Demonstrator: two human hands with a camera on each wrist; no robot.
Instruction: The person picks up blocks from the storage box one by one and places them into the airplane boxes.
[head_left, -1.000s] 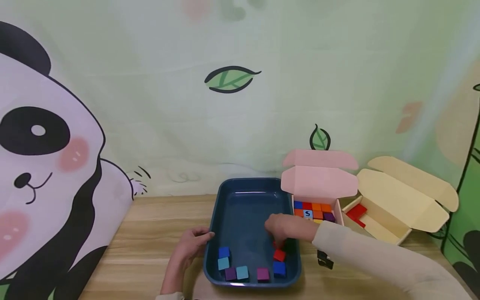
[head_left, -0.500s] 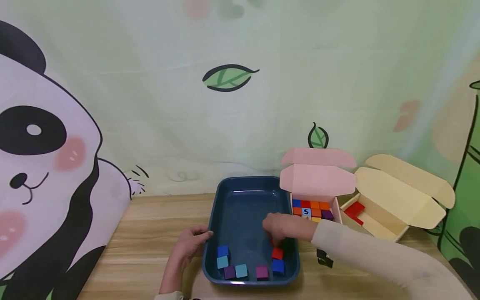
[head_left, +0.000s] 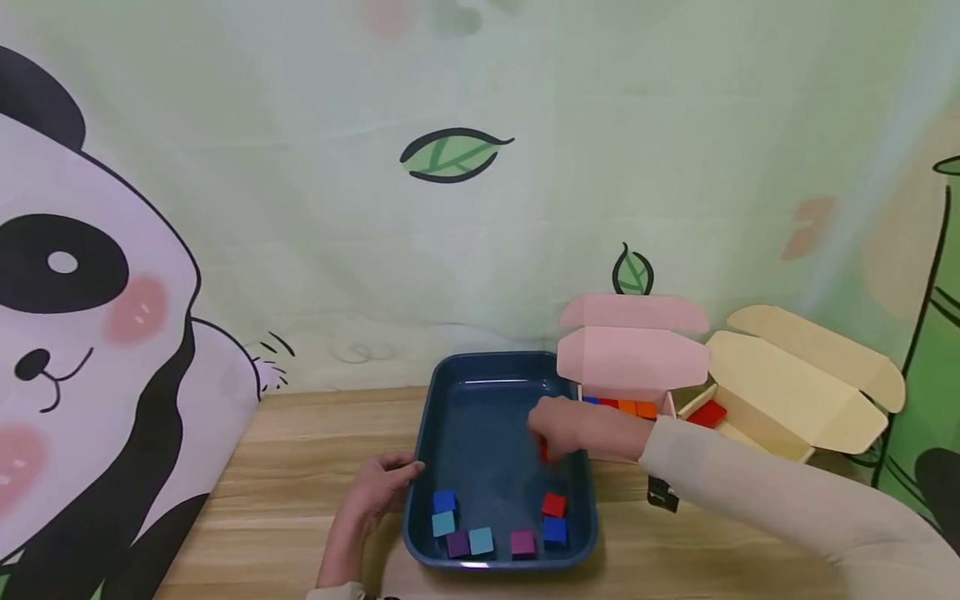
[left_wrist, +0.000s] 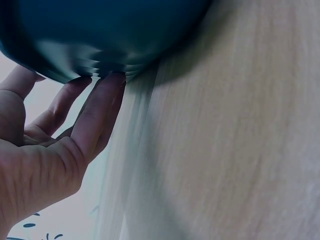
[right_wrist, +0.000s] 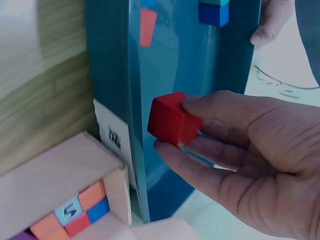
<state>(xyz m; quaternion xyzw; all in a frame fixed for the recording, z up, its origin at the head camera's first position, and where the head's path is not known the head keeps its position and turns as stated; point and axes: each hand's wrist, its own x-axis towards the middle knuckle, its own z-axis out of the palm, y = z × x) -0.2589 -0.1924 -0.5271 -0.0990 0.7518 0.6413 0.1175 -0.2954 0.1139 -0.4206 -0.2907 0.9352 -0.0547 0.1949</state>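
Observation:
My right hand [head_left: 558, 425] pinches a red cube [right_wrist: 175, 120] between thumb and fingers, above the right part of the blue tray [head_left: 483, 467]. In the head view the hand hides most of that cube. Beside the tray's left wall, my left hand [head_left: 378, 483] touches it with relaxed fingertips [left_wrist: 107, 85] on the outside. Inside the tray, another red cube [head_left: 554, 505] sits behind a blue cube [head_left: 555, 531] at the right. A magenta cube [head_left: 522, 543], light blue cubes [head_left: 481, 541], a purple cube [head_left: 457, 544] and a second blue cube [head_left: 444, 501] lie along the front and left.
Right of the tray stands an open pink box [head_left: 633, 358] holding several coloured cubes, one marked like an S or 5 [right_wrist: 69, 211]. Farther right, an open cream box [head_left: 795, 392] contains red pieces [head_left: 707, 414]. A printed panda cloth [head_left: 300, 208] hangs behind the wooden table [head_left: 300, 467].
My right hand has moved up and back, carrying the red cube away from the other red cube in the tray. The left hand stays at the tray's left side.

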